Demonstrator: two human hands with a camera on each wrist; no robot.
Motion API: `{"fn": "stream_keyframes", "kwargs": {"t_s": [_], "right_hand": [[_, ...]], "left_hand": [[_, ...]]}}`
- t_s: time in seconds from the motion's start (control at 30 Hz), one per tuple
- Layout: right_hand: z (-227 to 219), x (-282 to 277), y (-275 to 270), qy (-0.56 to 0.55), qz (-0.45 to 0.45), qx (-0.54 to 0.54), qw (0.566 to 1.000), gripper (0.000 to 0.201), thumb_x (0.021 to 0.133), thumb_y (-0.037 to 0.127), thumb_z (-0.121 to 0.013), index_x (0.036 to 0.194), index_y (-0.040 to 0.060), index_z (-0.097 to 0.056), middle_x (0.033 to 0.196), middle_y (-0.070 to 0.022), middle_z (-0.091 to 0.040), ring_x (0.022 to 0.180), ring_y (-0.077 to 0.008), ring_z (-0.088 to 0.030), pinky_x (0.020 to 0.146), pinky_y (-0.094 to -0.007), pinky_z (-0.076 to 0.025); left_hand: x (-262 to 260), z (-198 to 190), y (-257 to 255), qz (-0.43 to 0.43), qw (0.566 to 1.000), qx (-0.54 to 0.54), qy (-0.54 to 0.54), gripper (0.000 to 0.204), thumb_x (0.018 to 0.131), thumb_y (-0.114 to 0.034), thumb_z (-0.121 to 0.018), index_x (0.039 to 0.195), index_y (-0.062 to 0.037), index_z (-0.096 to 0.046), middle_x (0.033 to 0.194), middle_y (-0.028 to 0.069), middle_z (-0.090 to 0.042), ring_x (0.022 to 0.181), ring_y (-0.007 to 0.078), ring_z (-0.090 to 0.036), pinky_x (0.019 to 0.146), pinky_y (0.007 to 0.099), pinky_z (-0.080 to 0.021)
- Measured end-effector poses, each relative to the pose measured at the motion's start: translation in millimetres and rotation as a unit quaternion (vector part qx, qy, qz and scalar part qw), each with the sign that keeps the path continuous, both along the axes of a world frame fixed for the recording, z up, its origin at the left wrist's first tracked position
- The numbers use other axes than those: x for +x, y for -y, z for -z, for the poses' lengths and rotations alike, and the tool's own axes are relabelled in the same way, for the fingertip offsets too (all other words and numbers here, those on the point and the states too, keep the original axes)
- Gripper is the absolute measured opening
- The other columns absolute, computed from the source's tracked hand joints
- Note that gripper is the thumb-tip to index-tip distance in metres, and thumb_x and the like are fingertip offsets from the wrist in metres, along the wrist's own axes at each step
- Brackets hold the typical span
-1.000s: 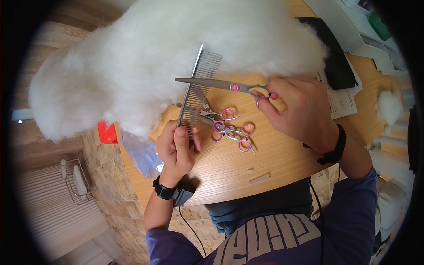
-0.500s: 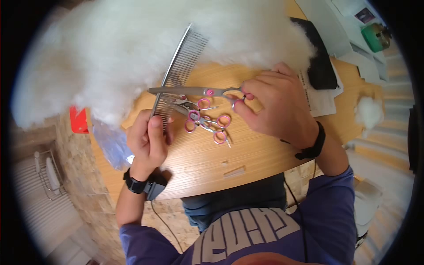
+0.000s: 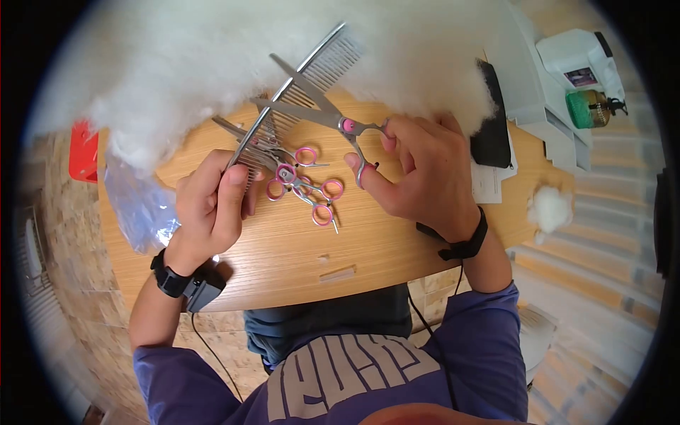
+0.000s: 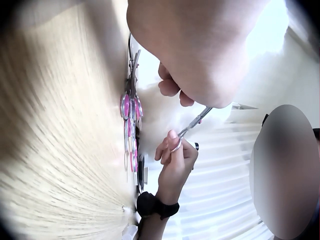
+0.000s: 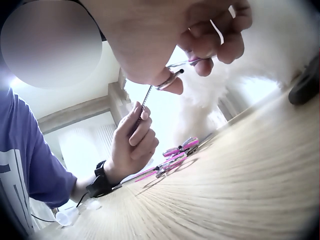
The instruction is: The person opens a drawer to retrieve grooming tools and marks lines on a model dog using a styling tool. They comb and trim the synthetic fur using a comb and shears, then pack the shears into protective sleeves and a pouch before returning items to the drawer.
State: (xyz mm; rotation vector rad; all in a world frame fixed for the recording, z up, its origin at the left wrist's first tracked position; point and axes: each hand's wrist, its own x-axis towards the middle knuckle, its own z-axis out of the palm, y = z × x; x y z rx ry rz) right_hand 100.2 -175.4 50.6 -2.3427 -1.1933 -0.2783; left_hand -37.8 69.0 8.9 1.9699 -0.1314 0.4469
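My left hand [image 3: 209, 205] grips a metal comb [image 3: 326, 46] by its lower end, thumb along the spine, teeth facing right. Pink-trimmed scissors [image 3: 348, 126] are in my right hand [image 3: 432, 170], thumb and fingers at the handle rings. Their blades stand apart and overlap the comb in the head view. Behind the comb's upper end is a large mass of white fluff [image 3: 177, 71]. Beneath the held tools, several more scissors [image 3: 286, 174] with pink rings lie crossed on the table. In the right wrist view, my left hand [image 5: 135, 145] shows beyond the right fingers.
A wooden table [image 3: 276, 273] curves in front of me. Clear plastic [image 3: 138, 202] and a red object [image 3: 83, 152] are at its left. To the right are a black case [image 3: 489, 127], papers [image 3: 487, 183] and a loose white tuft [image 3: 550, 209]. Farther back stands a green bottle [image 3: 584, 108].
The scissors' blades were together across the comb and are now spread apart, with my right thumb drawn away from the fingers. The head view has shifted, moving the scene leftward.
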Motion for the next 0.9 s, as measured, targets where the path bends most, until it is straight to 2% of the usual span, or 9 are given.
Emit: {"fn": "stream_keyframes", "kwargs": {"t_s": [0.2,0.3,0.43,0.5,0.63,0.8,0.9], "right_hand": [[12.6,6.9,3.0,0.050,0.035,-0.024,0.998,0.025,0.073,0.026,-0.084,0.074,0.0102,-0.064,0.064,-0.0021,-0.062,0.056,-0.0250,-0.060,0.070,-0.0367,-0.046],[7.4,6.8,1.6,0.027,0.022,0.002,0.999,0.024,0.075,0.025,-0.083,0.075,0.0096,-0.065,0.063,-0.0021,-0.063,0.056,-0.0244,-0.061,0.070,-0.0370,-0.046],[3.7,8.8,-1.1,0.014,0.028,-0.015,0.999,0.020,0.078,0.022,-0.082,0.076,0.0091,-0.068,0.062,-0.0011,-0.063,0.055,-0.0235,-0.061,0.070,-0.0365,-0.046],[15.5,14.0,3.1,0.052,0.066,-0.018,0.996,0.019,0.078,0.022,-0.082,0.078,0.0087,-0.069,0.061,-0.0002,-0.062,0.055,-0.0228,-0.060,0.070,-0.0353,-0.046],[15.8,16.7,4.9,0.049,0.067,0.006,0.997,0.019,0.078,0.022,-0.082,0.078,0.0086,-0.069,0.060,-0.0002,-0.061,0.055,-0.0233,-0.060,0.069,-0.0346,-0.046],[1.1,10.5,0.1,0.017,0.045,-0.052,0.998,0.020,0.079,0.025,-0.081,0.078,0.0087,-0.069,0.060,-0.0004,-0.061,0.055,-0.0241,-0.060,0.071,-0.0360,-0.048],[4.7,9.9,-1.4,0.033,0.050,-0.032,0.998,0.022,0.080,0.027,-0.081,0.078,0.0084,-0.070,0.062,-0.0011,-0.064,0.056,-0.0244,-0.062,0.071,-0.0366,-0.048]], "left_hand": [[0.1,-2.8,-1.5,0.012,1.000,0.024,0.001,0.029,0.112,-0.019,-0.043,0.099,0.0007,-0.059,0.061,0.0010,-0.058,0.048,0.0045,-0.051,0.047,0.0215,-0.037],[-0.1,-4.5,-1.2,0.019,1.000,0.020,0.002,0.029,0.112,-0.019,-0.043,0.100,0.0006,-0.060,0.060,0.0011,-0.059,0.049,0.0048,-0.053,0.047,0.0218,-0.037],[0.5,-2.2,-0.4,0.023,0.999,0.021,0.012,0.029,0.112,-0.020,-0.043,0.100,0.0006,-0.060,0.060,0.0011,-0.059,0.050,0.0053,-0.055,0.048,0.0218,-0.038],[0.9,-1.1,0.5,0.024,1.000,0.011,0.016,0.028,0.112,-0.020,-0.043,0.100,0.0005,-0.060,0.060,0.0010,-0.059,0.050,0.0054,-0.055,0.048,0.0217,-0.038],[2.0,0.8,-0.9,0.021,0.999,0.026,0.013,0.028,0.111,-0.019,-0.043,0.101,0.0005,-0.060,0.060,0.0010,-0.058,0.049,0.0056,-0.055,0.048,0.0216,-0.038],[2.7,-0.5,-0.1,0.021,1.000,0.021,0.008,0.028,0.112,-0.018,-0.042,0.101,0.0005,-0.060,0.059,0.0008,-0.058,0.049,0.0055,-0.054,0.048,0.0217,-0.038],[1.9,1.5,-0.1,0.021,0.999,0.037,0.006,0.028,0.112,-0.018,-0.042,0.101,0.0007,-0.060,0.060,0.0006,-0.057,0.049,0.0054,-0.054,0.047,0.0218,-0.037]]}}
